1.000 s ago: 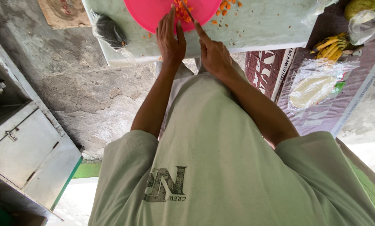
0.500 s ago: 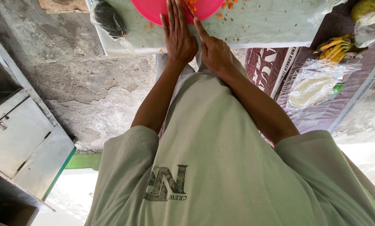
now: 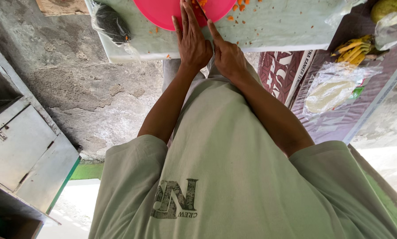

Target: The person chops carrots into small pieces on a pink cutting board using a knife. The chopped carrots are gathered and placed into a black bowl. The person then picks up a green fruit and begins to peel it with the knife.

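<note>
The left hand (image 3: 193,42) lay flat with its fingers stretched out long, pressing down on the pink cutting board (image 3: 172,11). This grip was wide open and held nothing that could be seen, though the fingertips ran up to the top edge of the picture by some orange bits (image 3: 239,6). The right hand (image 3: 227,55) sat just beside the left one, almost touching it. Its first finger pointed straight out along a thin dark knife (image 3: 203,11), and the other fingers were curled under, so this grip was closed on the handle, which was hidden in the hand. The pink cutting board rested on the pale green tabletop (image 3: 273,28), near its front edge, with little orange crumbs scattered around it. A dark bag (image 3: 112,22) in clear plastic lay on the left end of the tabletop, well apart from the hands. On the right, a purple cloth (image 3: 340,119) carried a bunch of small yellow bananas (image 3: 353,48) and a clear bag (image 3: 331,88) with something pale inside. A grey metal cabinet (image 3: 21,150) stood on the floor at the far left. Compared with half a second before, the hands were in almost the same spot on the board, and the view had slid a little, so more of the tabletop edge showed.
</note>
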